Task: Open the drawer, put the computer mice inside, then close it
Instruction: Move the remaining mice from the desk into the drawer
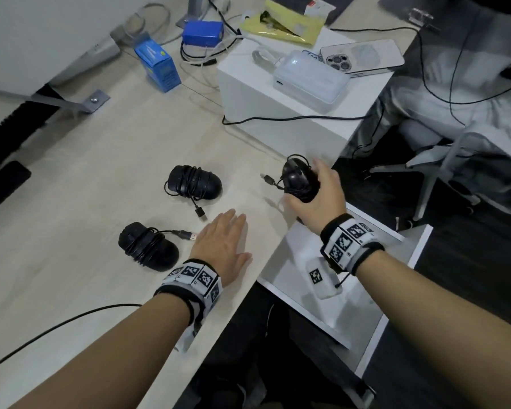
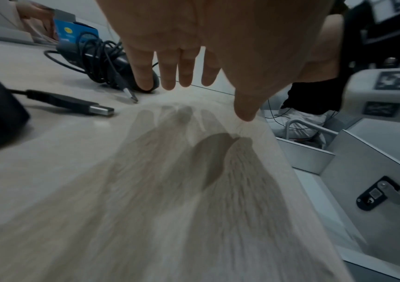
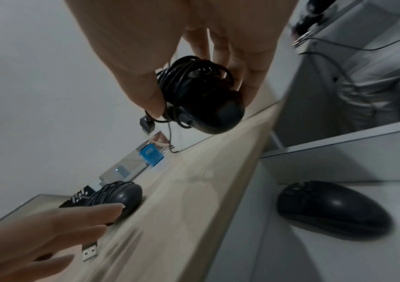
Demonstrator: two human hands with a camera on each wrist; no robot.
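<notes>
Black plastic, cord-wrapped, the near computer mouse [image 1: 148, 246] and the far cord-wrapped mouse [image 1: 194, 182] lie on the pale wooden desk [image 1: 86, 178]. Both look light, hard and rather slick; I'd grip across the flanks, over the coils, so the loose USB plugs don't trail. The left hand [image 1: 222, 245] hovers flat, fingers spread, holding nothing. The right hand [image 1: 316, 187] clamps a third wrapped mouse [image 1: 298, 180] above the desk edge. The white metal drawer [image 1: 363, 326] stands open; inside lies one bare black mouse [image 3: 334, 209].
</notes>
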